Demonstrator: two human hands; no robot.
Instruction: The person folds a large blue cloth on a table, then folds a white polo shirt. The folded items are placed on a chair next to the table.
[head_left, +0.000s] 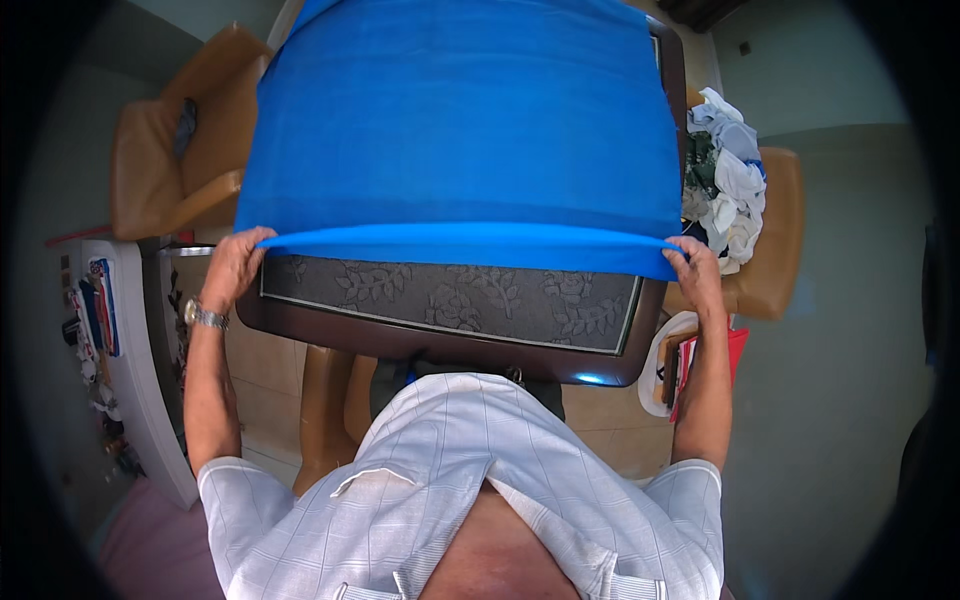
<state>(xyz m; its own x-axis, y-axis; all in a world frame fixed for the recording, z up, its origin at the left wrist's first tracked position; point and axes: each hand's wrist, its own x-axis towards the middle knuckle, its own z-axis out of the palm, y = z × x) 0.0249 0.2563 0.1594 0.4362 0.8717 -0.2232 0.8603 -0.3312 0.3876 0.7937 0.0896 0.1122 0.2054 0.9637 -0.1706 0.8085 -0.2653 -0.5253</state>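
A large blue cloth (465, 135) is spread over most of a table with a dark wooden frame (442, 345). Its near edge is pulled taut between my two hands. My left hand (232, 266) pinches the left corner, and a metal watch (206, 315) sits on that wrist. On the other side, my right hand (694, 266) grips the right corner near the table's right edge. Along the held edge the cloth shows a brighter fold. Between that edge and my body, a strip of the grey floral table top (480, 292) is uncovered.
Tan chairs stand at the left (210, 127) and right (780, 232). A heap of crumpled clothes (727, 180) lies on the right one. Below it, a white oval container (649, 386) holds several flat items. A white shelf unit (139, 337) with many small objects is at the left.
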